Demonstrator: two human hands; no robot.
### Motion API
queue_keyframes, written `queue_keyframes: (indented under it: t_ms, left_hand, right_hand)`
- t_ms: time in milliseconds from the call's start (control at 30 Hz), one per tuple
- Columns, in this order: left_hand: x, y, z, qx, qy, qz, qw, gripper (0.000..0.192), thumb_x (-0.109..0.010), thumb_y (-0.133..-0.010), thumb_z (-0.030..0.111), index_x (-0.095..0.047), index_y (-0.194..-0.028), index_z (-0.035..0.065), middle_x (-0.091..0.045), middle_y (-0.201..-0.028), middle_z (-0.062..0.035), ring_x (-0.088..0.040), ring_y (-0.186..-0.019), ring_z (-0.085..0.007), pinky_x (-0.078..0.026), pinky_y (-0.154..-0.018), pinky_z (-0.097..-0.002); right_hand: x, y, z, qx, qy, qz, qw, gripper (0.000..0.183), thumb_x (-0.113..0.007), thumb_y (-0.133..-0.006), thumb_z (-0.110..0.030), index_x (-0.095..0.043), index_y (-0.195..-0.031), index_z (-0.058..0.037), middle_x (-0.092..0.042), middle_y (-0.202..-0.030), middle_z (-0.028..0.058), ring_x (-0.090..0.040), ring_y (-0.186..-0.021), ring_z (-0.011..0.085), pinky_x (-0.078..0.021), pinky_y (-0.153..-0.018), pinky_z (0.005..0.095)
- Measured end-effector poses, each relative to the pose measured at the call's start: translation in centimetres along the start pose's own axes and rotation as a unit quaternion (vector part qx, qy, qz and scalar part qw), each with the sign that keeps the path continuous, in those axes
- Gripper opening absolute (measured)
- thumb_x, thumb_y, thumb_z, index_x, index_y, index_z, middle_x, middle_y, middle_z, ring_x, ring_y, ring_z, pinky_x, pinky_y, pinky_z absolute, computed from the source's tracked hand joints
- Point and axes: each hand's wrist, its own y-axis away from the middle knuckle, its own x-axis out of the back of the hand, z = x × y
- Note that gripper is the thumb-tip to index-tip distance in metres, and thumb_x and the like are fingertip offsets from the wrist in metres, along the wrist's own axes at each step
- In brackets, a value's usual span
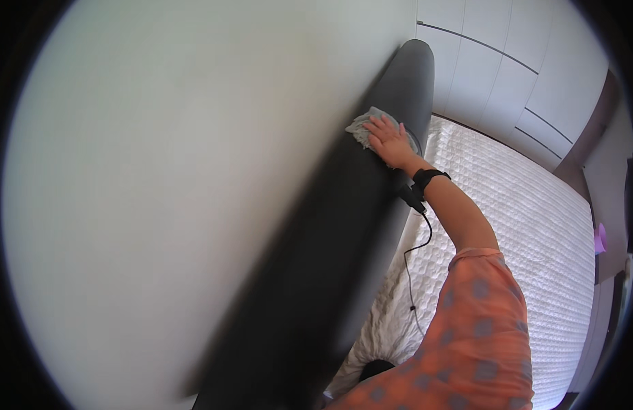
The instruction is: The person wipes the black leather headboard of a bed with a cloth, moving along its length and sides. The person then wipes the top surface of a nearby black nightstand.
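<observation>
My right hand [391, 141] lies spread over a crumpled grey cloth [366, 137], pressing it against the top of a dark grey padded headboard [321, 225]. The cloth's ragged edge shows beyond my fingertips, and the rest is under my palm. On the wrist sits a black band [429, 177]. Just below it hangs a black device [412, 198], from which a thin black cable [424, 236] runs down over the bed. How the device is fastened is hidden. My left hand is out of view.
A pale wall [157, 179] rises along the headboard's left side. On the right lies a bed with a white quilted cover [531, 246]. White cabinet fronts [480, 72] stand at the far end. A pink-purple object [600, 239] is at the right edge.
</observation>
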Motion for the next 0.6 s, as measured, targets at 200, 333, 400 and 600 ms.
queue_keyframes:
  t_ms: [200,333,400,600]
  left_hand:
    - [0.5,-0.3,1.3,0.013,0.016,0.001,1.000,0.049,-0.041,-0.096,0.037,-0.054,-0.122,-0.0030,-0.054,-0.123,-0.0239,-0.050,-0.111,-0.0416,-0.036,-0.099,-0.0476]
    - [-0.5,0.4,-1.6,-0.024,-0.022,0.008,0.999,0.048,-0.042,-0.096,0.035,-0.055,-0.121,-0.0033,-0.056,-0.121,-0.0237,-0.051,-0.111,-0.0406,-0.037,-0.098,-0.0472]
    - [-0.8,1.0,-2.4,-0.035,-0.027,0.014,0.999,0.048,-0.042,-0.096,0.035,-0.055,-0.121,-0.0033,-0.056,-0.121,-0.0235,-0.051,-0.111,-0.0402,-0.037,-0.098,-0.0471]
    - [-1.9,1.8,-3.3,-0.032,-0.087,0.051,0.994,0.042,-0.041,-0.096,0.027,-0.050,-0.127,0.0005,-0.053,-0.124,-0.0204,-0.047,-0.116,-0.0381,-0.033,-0.100,-0.0462]
  right_hand:
    - [-0.2,-0.4,0.8,-0.052,0.021,0.023,0.998,0.046,-0.035,-0.095,-0.040,-0.040,-0.138,-0.0248,-0.029,-0.149,0.0003,-0.017,-0.141,0.0241,-0.0130,-0.106,0.0663]
    - [-0.3,2.6,-1.7,-0.144,-0.035,0.031,0.989,0.048,-0.034,-0.095,-0.041,-0.035,-0.141,-0.0261,-0.022,-0.152,0.0006,-0.013,-0.142,0.0278,-0.0148,-0.101,0.0725]
    - [-0.4,5.4,-3.5,-0.164,-0.078,0.048,0.982,0.049,-0.035,-0.095,-0.040,-0.032,-0.143,-0.0258,-0.018,-0.153,0.0022,-0.011,-0.142,0.0301,-0.0149,-0.100,0.0730]
    - [-3.3,18.9,-14.6,-0.163,-0.217,0.165,0.948,0.054,-0.036,-0.097,-0.034,-0.022,-0.147,-0.0195,-0.011,-0.155,0.0095,-0.006,-0.142,0.0363,-0.0172,-0.100,0.0723]
